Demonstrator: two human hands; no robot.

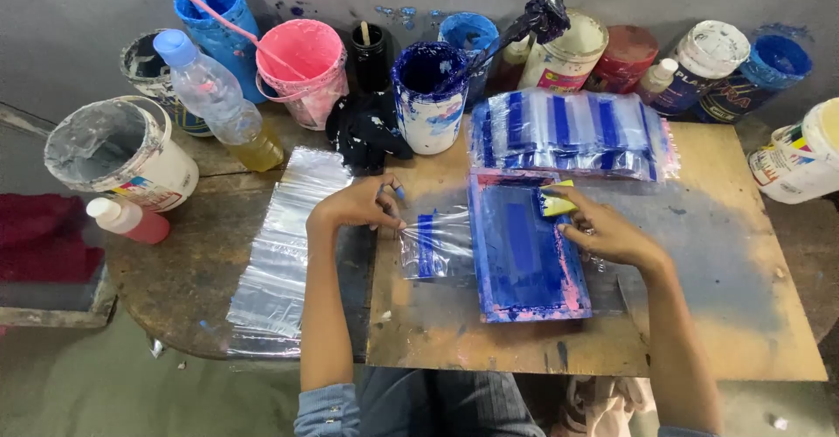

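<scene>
Two hands work: your left hand point(363, 205) pinches a flimsy, slippery plastic bag point(434, 245) by its edge, your right hand point(603, 232) grips a yellow sponge point(554, 201) on the blue screen frame point(523, 249).

A wooden board point(725, 315) carries a blue printing screen point(524, 253), printed bags point(572, 133), perhaps plastic.

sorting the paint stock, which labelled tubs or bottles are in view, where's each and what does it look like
White tub: far left, red-blue label patch.
Cream jar: back centre, pink-yellow label.
White-lidded jar: back right, dark label.
White tub: right edge, multicoloured label.
</scene>
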